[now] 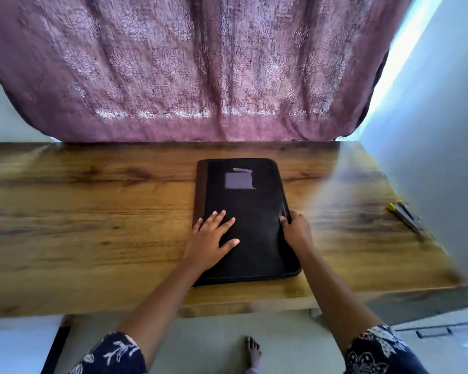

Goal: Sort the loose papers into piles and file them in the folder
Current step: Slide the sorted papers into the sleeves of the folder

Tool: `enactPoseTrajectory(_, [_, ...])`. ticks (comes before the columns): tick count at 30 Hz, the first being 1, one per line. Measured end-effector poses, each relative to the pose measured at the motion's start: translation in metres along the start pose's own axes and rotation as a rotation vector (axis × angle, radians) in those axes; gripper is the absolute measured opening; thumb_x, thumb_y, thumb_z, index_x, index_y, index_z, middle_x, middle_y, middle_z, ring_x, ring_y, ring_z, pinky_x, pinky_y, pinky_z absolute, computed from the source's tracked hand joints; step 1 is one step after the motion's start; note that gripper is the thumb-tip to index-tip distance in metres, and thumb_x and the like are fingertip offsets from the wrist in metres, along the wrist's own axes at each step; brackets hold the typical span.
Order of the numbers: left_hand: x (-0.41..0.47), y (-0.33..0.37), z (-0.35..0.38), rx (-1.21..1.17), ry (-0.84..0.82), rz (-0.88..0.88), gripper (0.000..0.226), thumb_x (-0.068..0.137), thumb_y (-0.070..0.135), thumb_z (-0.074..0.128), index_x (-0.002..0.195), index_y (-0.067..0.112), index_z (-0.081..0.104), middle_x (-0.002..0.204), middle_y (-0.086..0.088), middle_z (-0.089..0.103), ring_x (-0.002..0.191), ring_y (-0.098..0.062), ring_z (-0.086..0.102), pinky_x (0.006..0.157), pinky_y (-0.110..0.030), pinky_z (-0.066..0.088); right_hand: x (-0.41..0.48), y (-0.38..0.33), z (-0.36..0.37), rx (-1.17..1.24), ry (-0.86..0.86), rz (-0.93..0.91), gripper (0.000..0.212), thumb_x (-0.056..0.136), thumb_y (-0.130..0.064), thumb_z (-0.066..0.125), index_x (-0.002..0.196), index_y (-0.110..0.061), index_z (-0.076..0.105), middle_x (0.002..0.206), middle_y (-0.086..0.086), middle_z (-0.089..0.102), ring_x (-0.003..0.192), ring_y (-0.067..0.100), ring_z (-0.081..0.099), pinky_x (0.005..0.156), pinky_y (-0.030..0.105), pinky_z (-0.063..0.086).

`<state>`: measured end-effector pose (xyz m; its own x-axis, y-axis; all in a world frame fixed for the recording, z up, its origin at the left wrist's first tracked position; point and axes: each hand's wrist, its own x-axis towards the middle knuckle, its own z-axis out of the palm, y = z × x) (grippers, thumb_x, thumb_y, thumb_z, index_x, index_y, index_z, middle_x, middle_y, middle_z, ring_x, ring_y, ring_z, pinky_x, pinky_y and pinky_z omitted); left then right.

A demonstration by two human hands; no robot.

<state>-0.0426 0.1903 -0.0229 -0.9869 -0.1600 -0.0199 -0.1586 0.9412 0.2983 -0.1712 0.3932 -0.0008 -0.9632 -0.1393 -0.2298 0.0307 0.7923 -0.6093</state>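
The closed black folder (254, 201) lies flat at the middle of the wooden table (92, 211). My left hand (211, 238) presses its cover at 7 o'clock with fingers spread flat, and my right hand (296, 229) curls round its 4 o'clock edge. A yellow-handled tool (404, 215) lies well apart at 3 o'clock and a purple curtain (200, 76) hangs at 12.
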Motion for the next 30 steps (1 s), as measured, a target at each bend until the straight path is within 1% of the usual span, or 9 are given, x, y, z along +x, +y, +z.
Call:
enactPoseTrajectory(2, [-0.001, -0.009, 0.000, -0.039, 0.035, -0.079, 0.096, 0.067, 0.085, 0.007, 0.150, 0.039, 0.022, 0.162, 0.006, 0.007, 0.149, -0.013, 0.001, 0.119, -0.039, 0.002, -0.001, 0.000, 0.009, -0.160, 0.060, -0.078, 0.039, 0.101, -0.034, 0.042, 0.126, -0.006, 0.053, 0.123, 0.020, 0.051, 0.116, 0.037, 0.044, 0.097, 0.040, 0.035])
enactPoseTrajectory(6, [-0.002, -0.027, -0.007, -0.108, 0.054, -0.174, 0.087, 0.075, 0.082, 0.033, 0.149, 0.036, 0.030, 0.161, 0.004, 0.014, 0.149, -0.015, 0.006, 0.118, -0.039, 0.008, -0.002, -0.008, 0.027, -0.289, 0.066, -0.101, 0.048, 0.101, -0.045, 0.034, 0.134, -0.013, 0.046, 0.137, 0.015, 0.040, 0.128, 0.034, 0.032, 0.103, 0.044, 0.029])
enactPoseTrajectory(10, [0.002, -0.045, -0.015, -0.181, 0.182, -0.277, 0.058, 0.088, 0.053, 0.059, 0.140, 0.032, 0.047, 0.152, 0.006, 0.034, 0.142, -0.015, 0.026, 0.111, -0.039, 0.023, 0.001, -0.022, 0.041, -0.331, -0.001, -0.157, 0.054, 0.102, -0.044, 0.027, 0.148, -0.015, 0.027, 0.155, 0.010, 0.021, 0.141, 0.032, 0.018, 0.112, 0.050, 0.018])
enactPoseTrajectory(13, [0.012, -0.056, -0.021, -0.228, 0.194, -0.327, 0.053, 0.090, 0.046, 0.061, 0.139, 0.030, 0.049, 0.152, 0.005, 0.033, 0.140, -0.017, 0.029, 0.110, -0.038, 0.024, 0.011, -0.030, 0.049, -0.384, -0.064, -0.306, 0.055, 0.104, -0.032, 0.025, 0.154, -0.019, 0.007, 0.161, 0.002, -0.004, 0.148, 0.023, -0.007, 0.116, 0.053, -0.004])
enactPoseTrajectory(15, [0.024, -0.064, -0.024, -0.237, 0.178, -0.373, 0.057, 0.089, 0.047, 0.061, 0.142, 0.031, 0.045, 0.155, 0.005, 0.028, 0.140, -0.020, 0.028, 0.112, -0.040, 0.024, 0.022, -0.038, 0.050, -0.477, -0.095, -0.444, 0.057, 0.101, -0.026, 0.031, 0.154, -0.019, 0.010, 0.162, 0.000, -0.001, 0.148, 0.018, -0.006, 0.115, 0.053, -0.010])
enactPoseTrajectory(19, [0.053, -0.076, -0.029, -0.334, 0.209, -0.534, 0.066, 0.086, 0.046, 0.066, 0.145, 0.030, 0.040, 0.153, -0.005, 0.030, 0.138, -0.026, 0.028, 0.114, -0.041, 0.027, 0.063, -0.065, 0.043, -0.491, -0.121, -0.595, 0.054, 0.094, -0.027, 0.045, 0.146, -0.021, 0.032, 0.155, 0.001, 0.025, 0.144, 0.021, 0.018, 0.119, 0.048, 0.008])
enactPoseTrajectory(21, [0.069, -0.085, -0.029, -0.401, 0.212, -0.612, 0.072, 0.084, 0.051, 0.066, 0.147, 0.034, 0.035, 0.150, -0.008, 0.033, 0.138, -0.028, 0.030, 0.113, -0.044, 0.030, 0.090, -0.080, 0.045, -0.490, -0.157, -0.674, 0.053, 0.094, -0.030, 0.045, 0.145, -0.020, 0.034, 0.155, 0.002, 0.027, 0.142, 0.021, 0.022, 0.118, 0.042, 0.016])
enactPoseTrajectory(26, [0.092, -0.092, -0.027, -0.356, 0.180, -0.619, 0.074, 0.088, 0.058, 0.056, 0.151, 0.035, 0.024, 0.155, -0.004, 0.028, 0.140, -0.025, 0.031, 0.112, -0.042, 0.033, 0.148, -0.127, 0.070, -0.516, -0.293, -0.807, 0.059, 0.099, -0.038, 0.040, 0.151, -0.017, 0.022, 0.161, 0.002, 0.011, 0.148, 0.019, 0.009, 0.118, 0.044, 0.007])
enactPoseTrajectory(30, [0.092, -0.092, -0.020, -0.400, 0.253, -0.590, 0.070, 0.089, 0.053, 0.057, 0.150, 0.033, 0.030, 0.159, -0.001, 0.022, 0.143, -0.021, 0.028, 0.114, -0.037, 0.030, 0.161, -0.136, 0.089, -0.555, -0.332, -0.895, 0.060, 0.102, -0.043, 0.027, 0.154, -0.021, 0.006, 0.161, -0.005, -0.001, 0.148, 0.012, -0.004, 0.117, 0.043, -0.004])
